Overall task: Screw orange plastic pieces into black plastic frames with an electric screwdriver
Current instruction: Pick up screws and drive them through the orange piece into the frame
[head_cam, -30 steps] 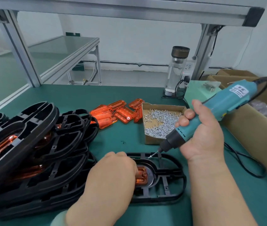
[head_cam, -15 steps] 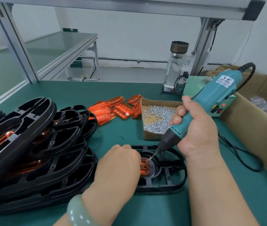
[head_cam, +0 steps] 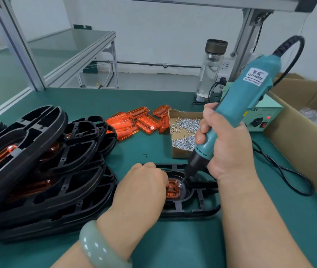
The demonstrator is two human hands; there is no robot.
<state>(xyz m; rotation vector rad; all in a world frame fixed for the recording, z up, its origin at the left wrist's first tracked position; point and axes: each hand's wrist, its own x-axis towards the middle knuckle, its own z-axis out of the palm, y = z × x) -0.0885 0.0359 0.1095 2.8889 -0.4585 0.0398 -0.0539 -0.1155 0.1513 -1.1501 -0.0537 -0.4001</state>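
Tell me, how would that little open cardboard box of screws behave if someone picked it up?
Probably heavy for its size: the cardboard box holds a heap of small metal screws. Its walls look low and the top is open, so tilting it would likely spill them. The thin cardboard may also sag under the load.
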